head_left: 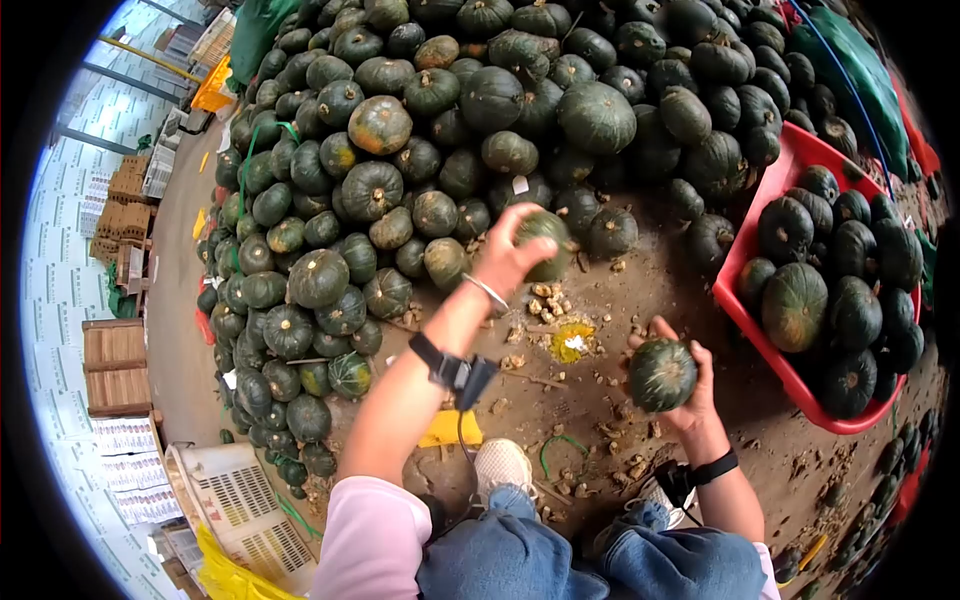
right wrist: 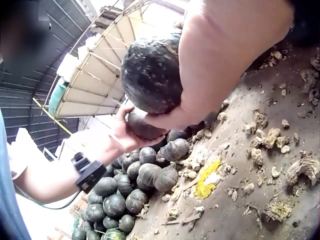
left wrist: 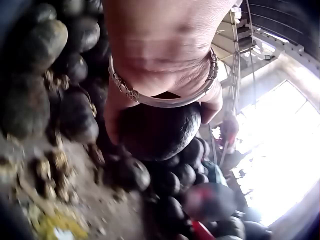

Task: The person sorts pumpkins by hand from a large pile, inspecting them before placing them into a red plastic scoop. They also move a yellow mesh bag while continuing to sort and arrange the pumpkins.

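My left hand (head_left: 503,252) grips a dark green pumpkin (head_left: 542,232) in front of the big pumpkin heap (head_left: 430,210), thumb and fingers on opposite sides. In the left wrist view that same pumpkin (left wrist: 172,137) shows dark below a bangle at the wrist. Lower and to the right, my right hand (head_left: 697,395) holds a second round green pumpkin (head_left: 662,375) from beneath and the side, close to the knees. The right wrist view has this pumpkin (right wrist: 152,75) large in front, with the left hand's pumpkin (right wrist: 142,125) behind it.
A red tub (head_left: 740,300) full of pumpkins stands at the right. Dried stem bits and a yellow smear (head_left: 572,342) lie on the dirt floor between the hands and the heap. A white plastic crate (head_left: 235,500) and stacked cartons (head_left: 130,470) are at the left.
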Demonstrator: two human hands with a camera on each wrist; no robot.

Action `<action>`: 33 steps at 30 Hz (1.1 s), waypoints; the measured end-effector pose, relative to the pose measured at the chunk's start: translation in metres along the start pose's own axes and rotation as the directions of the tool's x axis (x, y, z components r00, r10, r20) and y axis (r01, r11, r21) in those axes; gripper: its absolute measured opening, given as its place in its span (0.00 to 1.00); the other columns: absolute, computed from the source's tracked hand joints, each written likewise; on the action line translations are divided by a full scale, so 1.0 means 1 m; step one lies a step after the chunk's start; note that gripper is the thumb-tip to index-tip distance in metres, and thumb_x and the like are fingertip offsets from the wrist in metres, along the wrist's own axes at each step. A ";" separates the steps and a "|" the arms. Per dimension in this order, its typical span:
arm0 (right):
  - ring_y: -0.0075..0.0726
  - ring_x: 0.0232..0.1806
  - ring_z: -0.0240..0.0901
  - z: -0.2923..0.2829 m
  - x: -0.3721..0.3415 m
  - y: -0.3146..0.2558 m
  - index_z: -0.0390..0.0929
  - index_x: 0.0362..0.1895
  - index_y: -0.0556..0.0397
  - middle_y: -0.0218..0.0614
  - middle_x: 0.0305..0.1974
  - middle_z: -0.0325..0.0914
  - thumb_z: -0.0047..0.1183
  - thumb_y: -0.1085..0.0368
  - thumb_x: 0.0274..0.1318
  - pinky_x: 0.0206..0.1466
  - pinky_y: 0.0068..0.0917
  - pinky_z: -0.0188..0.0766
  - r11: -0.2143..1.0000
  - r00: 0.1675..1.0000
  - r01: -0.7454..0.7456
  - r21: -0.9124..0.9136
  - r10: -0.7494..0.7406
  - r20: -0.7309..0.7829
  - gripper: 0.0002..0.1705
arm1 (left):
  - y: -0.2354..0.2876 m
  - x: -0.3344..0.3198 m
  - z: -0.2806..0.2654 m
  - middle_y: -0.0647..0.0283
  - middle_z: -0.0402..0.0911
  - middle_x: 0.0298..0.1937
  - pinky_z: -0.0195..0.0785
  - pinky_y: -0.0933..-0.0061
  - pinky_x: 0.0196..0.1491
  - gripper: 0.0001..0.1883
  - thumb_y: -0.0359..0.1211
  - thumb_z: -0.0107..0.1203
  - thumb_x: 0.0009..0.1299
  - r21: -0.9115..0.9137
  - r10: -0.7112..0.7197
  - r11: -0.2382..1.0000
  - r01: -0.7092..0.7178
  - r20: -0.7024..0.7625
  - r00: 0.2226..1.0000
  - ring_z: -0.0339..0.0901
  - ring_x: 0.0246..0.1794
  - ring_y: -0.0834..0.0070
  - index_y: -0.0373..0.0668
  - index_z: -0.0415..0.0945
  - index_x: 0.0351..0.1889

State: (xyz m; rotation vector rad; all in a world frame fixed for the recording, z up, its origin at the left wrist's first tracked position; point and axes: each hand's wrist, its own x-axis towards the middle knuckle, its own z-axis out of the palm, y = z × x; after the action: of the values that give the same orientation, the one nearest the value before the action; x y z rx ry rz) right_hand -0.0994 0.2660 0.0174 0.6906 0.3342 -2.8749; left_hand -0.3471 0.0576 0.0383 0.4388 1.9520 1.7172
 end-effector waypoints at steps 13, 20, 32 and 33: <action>0.82 0.62 0.58 -0.062 -0.014 0.037 0.45 0.76 0.30 0.50 0.69 0.58 0.50 0.43 0.42 0.48 0.66 0.74 0.899 0.868 -0.387 0.206 0.279 0.411 0.53 | -0.072 -0.033 -0.087 0.45 0.72 0.55 0.69 0.57 0.53 0.32 0.48 0.62 0.59 0.717 0.069 0.373 0.589 -0.655 0.753 0.71 0.54 0.50 0.38 0.67 0.54; 0.74 0.63 0.61 -0.027 0.016 0.028 0.39 0.77 0.36 0.56 0.70 0.52 0.49 0.51 0.47 0.52 0.60 0.75 0.922 0.862 -0.377 -0.092 0.386 0.330 0.52 | -0.074 -0.048 -0.080 0.60 0.76 0.52 0.71 0.65 0.53 0.34 0.27 0.63 0.58 0.022 -0.097 0.993 0.113 -0.364 0.926 0.75 0.50 0.70 0.43 0.62 0.63; 0.55 0.40 0.79 -0.023 0.001 0.040 0.51 0.72 0.50 0.55 0.64 0.62 0.52 0.38 0.53 0.40 0.46 0.79 0.854 0.833 -0.499 -0.150 0.520 0.189 0.49 | -0.008 -0.114 0.028 0.50 0.69 0.59 0.56 0.57 0.65 0.27 0.45 0.52 0.70 0.753 -0.035 0.648 -0.118 0.184 0.982 0.62 0.62 0.54 0.40 0.67 0.62; 0.54 0.40 0.79 -0.040 -0.002 0.048 0.51 0.72 0.51 0.56 0.64 0.61 0.51 0.38 0.54 0.39 0.43 0.80 0.814 0.787 -0.578 -0.054 0.574 0.228 0.49 | -0.021 -0.117 0.024 0.48 0.69 0.58 0.56 0.56 0.65 0.27 0.45 0.54 0.69 0.855 0.041 0.492 -0.162 0.163 0.986 0.61 0.61 0.52 0.40 0.67 0.62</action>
State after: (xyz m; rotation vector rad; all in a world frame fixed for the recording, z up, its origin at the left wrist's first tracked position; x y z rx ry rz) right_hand -0.0703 0.2304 -0.0249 0.3583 0.0424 -2.3282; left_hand -0.2350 0.0104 0.0336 0.9941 2.6246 0.5474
